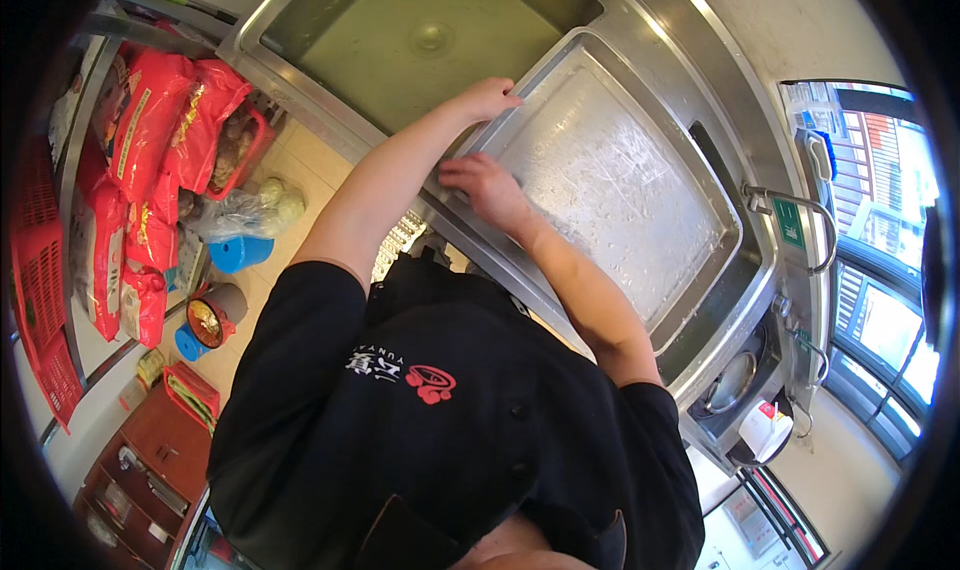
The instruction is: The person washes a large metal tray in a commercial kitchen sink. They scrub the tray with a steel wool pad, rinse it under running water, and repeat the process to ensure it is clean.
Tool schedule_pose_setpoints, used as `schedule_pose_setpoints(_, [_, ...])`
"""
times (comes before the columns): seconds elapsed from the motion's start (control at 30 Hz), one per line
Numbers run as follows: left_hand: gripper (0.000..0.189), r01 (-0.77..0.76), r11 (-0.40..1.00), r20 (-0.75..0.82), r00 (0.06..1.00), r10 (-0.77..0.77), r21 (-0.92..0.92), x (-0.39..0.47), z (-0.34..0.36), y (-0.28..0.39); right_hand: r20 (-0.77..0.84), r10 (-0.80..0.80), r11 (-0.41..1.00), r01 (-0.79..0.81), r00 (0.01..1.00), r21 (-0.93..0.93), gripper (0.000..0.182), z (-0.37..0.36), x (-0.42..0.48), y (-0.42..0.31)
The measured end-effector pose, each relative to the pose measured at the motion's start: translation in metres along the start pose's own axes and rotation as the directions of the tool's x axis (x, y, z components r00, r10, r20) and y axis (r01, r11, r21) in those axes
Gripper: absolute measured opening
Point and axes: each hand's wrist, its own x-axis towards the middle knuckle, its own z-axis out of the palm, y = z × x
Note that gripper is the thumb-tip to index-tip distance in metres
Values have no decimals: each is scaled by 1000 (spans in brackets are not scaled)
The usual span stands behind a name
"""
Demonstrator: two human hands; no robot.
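Observation:
A large, shallow stainless-steel tray [600, 157], wet and scratched inside, lies tilted over the right basin of a steel sink [750, 300]. My left hand [489, 101] grips the tray's left rim, its thumb side over the edge. Nearer to me, my right hand [486, 187] is bent at the tray's near-left corner, palm down, fingers pointing left. Its fingertips are slightly blurred, and whatever lies under them is hidden. Beyond my left arm, the left basin [360, 29] holds greenish, cloudy water with a round drain showing through.
Curved taps [806, 217] stand along the right wall. A smaller basin holds a round metal lid [731, 382], beside a white container [765, 427]. At left, a rack carries red plastic sacks [150, 119]. Blue buckets [241, 253] and bagged vegetables [262, 210] sit on the floor.

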Motion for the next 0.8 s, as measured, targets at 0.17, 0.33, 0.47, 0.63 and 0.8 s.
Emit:
schedule_pose_setpoints(0.17, [31,64,998,10,998,-64,-18,-8,-3,-3,364,80,976,-148,928,163,30,-29,-29,3])
schedule_pose_setpoints(0.33, [31,9,1000,-102,995,-12,-28,-6,8,-8,-148,77,989,-58,986,133,34,-20,-4,9])
schedule_pose_setpoints(0.47, [34,59,989,-177,984,-35,134,-15,21,6,26,217,936,-216,976,278,32,8,-45,38])
schedule_pose_setpoints(0.63, [36,102,985,-192,979,-73,142,-28,18,10,509,315,943,-325,801,-71,29,-78,-126,43])
schedule_pose_setpoints(0.8, [36,82,991,-239,970,-54,108,-23,21,-3,-5,464,880,-462,886,-111,26,-53,-68,-14])
